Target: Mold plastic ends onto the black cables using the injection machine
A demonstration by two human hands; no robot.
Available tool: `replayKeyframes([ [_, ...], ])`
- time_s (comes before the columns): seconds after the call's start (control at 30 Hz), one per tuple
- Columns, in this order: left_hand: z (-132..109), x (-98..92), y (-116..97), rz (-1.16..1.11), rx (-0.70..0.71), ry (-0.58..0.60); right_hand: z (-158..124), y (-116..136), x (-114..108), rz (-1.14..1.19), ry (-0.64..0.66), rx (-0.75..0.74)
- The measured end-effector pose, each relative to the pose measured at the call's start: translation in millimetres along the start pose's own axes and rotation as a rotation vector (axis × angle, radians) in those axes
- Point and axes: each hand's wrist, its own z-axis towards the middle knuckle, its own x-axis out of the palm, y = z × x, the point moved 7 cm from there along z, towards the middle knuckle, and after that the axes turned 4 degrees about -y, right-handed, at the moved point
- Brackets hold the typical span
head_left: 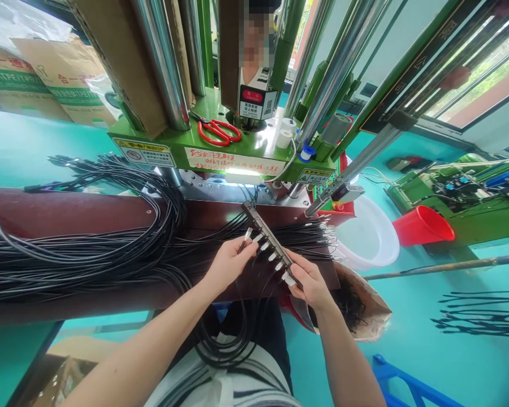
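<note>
My left hand [231,261] pinches a black cable near its silver connector [247,233], close to the upper end of a long dark metal bar [268,236]. Several silver connectors [272,256] stick out along the bar's near side. My right hand [310,281] grips the lower end of this bar, which is tilted in front of the press. Black cables [241,328] hang from the bar in loops over my lap. More cables with silver ends [318,233] lie on the brown bench behind my right hand.
A thick bundle of black cables [89,254] covers the left of the brown bench [38,209]. Red-handled cutters [218,133] rest on the green press [173,148]. To the right are a white tub [367,234], a red bucket [424,226] and a sack of black scraps [371,316].
</note>
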Motion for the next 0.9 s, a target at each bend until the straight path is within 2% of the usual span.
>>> replayKeyframes([
  [0.27,0.1,-7.0,-7.4,0.168,0.115,-0.045,1.8,0.8,0.5,-0.011,0.029,-0.031],
  [0.4,1.0,-7.8,-6.9,0.178,0.094,-0.027,2.1,2.5,3.1,-0.043,0.047,-0.025],
  [0.63,1.6,-11.0,-5.5,0.174,0.055,-0.013,3.0,3.1,9.3,-0.235,0.050,-0.028],
  [0.8,3.3,-17.6,-10.5,0.163,0.061,0.017,1.4,1.6,4.3,-0.133,0.033,-0.017],
  [0.9,3.6,-17.8,-9.2,0.128,0.026,0.084,-0.1,2.2,1.3,-0.102,0.039,-0.027],
])
